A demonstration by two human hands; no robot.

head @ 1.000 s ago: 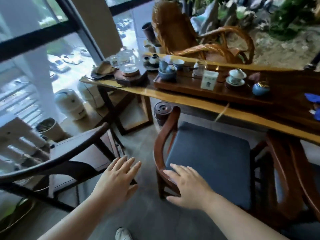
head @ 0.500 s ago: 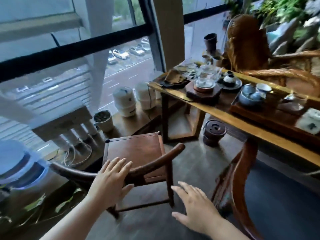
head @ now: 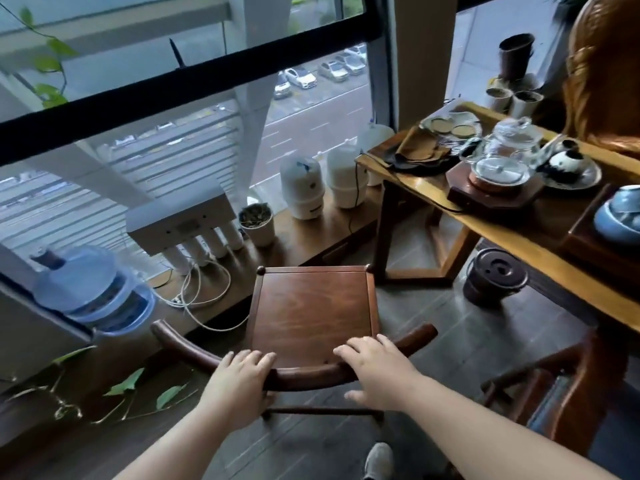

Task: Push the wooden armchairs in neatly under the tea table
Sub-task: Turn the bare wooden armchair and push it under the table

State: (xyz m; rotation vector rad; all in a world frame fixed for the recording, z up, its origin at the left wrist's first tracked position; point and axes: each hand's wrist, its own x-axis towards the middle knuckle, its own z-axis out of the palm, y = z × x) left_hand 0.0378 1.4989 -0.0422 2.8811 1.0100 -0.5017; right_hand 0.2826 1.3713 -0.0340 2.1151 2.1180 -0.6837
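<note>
1. Left hand (head: 239, 382) is draped over the curved back rail (head: 304, 374) of the wooden armchair (head: 311, 317), fingers (head: 254, 358) hooked over the top and thumb hidden below: the grip looks wrapped on the rail.
2. Right hand (head: 375, 367) lies on the same rail further right, fingers flat across the top, thumb sticking out beneath. It touches the wood, but whether this grip is truly clamped I cannot tell.
3. The armchair stands on the dark floor (head: 450, 323) between the hands and the window ledge (head: 294, 233), its bare brown seat facing the glass.
4. It is not tucked under anything: the tea table (head: 433, 188), a yellow-edged plank surface, stands off to its right, with floor showing between them.
5. On that surface: a glass teapot (head: 509, 140) near the end, a lidded glass vessel (head: 498, 171) on a dark octagonal base just in front, and a blue bowl (head: 620, 216) at the right edge.
6. A dark round lidded pot (head: 495, 275) sits on the floor beneath the table.
7. Part of a second armchair (head: 571, 386) with a blue cushion shows at lower right, close to the table.
8. Along the ledge: two white canisters (head: 322, 181), a small pot of soil (head: 258, 220) and a white filter unit (head: 180, 223) with trailing cables.
9. A grey shoe (head: 379, 459) peeks in at the bottom.
</note>
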